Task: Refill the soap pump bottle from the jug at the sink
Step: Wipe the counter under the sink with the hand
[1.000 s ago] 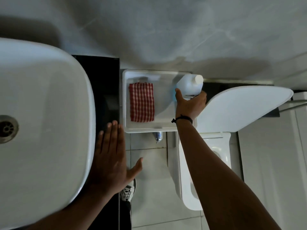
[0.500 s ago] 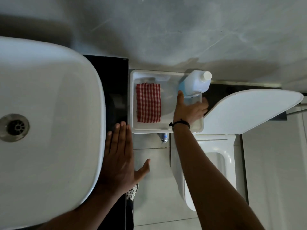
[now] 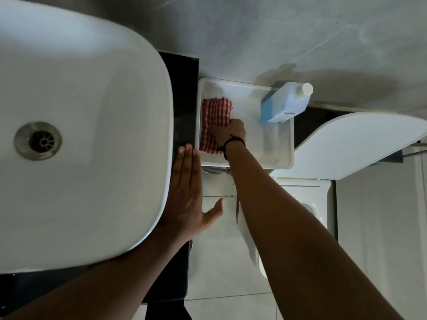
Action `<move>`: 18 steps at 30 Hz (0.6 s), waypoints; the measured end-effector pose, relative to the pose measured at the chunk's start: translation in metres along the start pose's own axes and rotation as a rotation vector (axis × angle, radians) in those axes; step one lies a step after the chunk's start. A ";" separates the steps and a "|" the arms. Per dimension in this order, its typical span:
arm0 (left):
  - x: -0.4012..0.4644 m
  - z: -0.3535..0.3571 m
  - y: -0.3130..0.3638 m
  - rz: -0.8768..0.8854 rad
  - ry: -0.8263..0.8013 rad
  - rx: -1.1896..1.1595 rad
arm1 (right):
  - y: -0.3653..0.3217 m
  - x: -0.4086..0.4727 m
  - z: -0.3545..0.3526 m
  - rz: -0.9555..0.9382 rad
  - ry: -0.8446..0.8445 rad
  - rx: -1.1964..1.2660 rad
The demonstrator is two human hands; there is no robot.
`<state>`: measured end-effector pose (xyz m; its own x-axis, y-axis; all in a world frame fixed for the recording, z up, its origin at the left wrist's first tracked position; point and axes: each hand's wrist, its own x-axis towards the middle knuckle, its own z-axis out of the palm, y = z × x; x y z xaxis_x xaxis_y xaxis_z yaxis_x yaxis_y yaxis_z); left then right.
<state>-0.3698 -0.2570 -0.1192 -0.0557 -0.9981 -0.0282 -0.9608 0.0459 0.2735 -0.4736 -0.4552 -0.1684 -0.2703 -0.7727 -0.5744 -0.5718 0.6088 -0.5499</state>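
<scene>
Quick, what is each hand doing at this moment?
Left hand: open, fingers straight, flat beside the sink.
Right hand: grips the red checked cloth in the tray.

right hand [image 3: 227, 132] on checked cloth [image 3: 215, 118], fingers seemingly gripping | jug [image 3: 285, 105] upright in tray [image 3: 290, 144]

Bathroom; indicated by white vessel sink [image 3: 80, 135] with metal drain [image 3: 38, 140] on dark counter [image 3: 182, 100]; toilet [image 3: 305, 199] with raised lid [image 3: 360, 144] alongside; tiled floor [image 3: 219, 262]; grey marbled wall [image 3: 254, 38].
</scene>
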 end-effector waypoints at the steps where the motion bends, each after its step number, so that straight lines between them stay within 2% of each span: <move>1: -0.001 0.001 0.000 0.001 0.007 -0.021 | 0.000 -0.004 -0.002 -0.028 -0.009 0.012; 6: -0.007 0.007 -0.004 0.007 0.019 -0.159 | 0.007 -0.059 -0.030 -0.144 0.085 0.017; 11: -0.055 -0.007 -0.025 0.105 -0.098 -0.170 | 0.017 -0.174 -0.053 -0.333 0.130 0.005; 15: -0.134 -0.041 -0.058 0.184 -0.073 -0.101 | 0.046 -0.275 -0.032 -0.518 0.160 -0.093; 18: -0.178 -0.054 -0.090 0.149 -0.105 -0.049 | 0.074 -0.324 0.011 -0.521 0.138 -0.239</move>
<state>-0.2585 -0.0858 -0.0866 -0.2267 -0.9704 -0.0836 -0.9256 0.1879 0.3286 -0.4198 -0.1578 -0.0299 0.0039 -0.9850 -0.1725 -0.8107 0.0979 -0.5773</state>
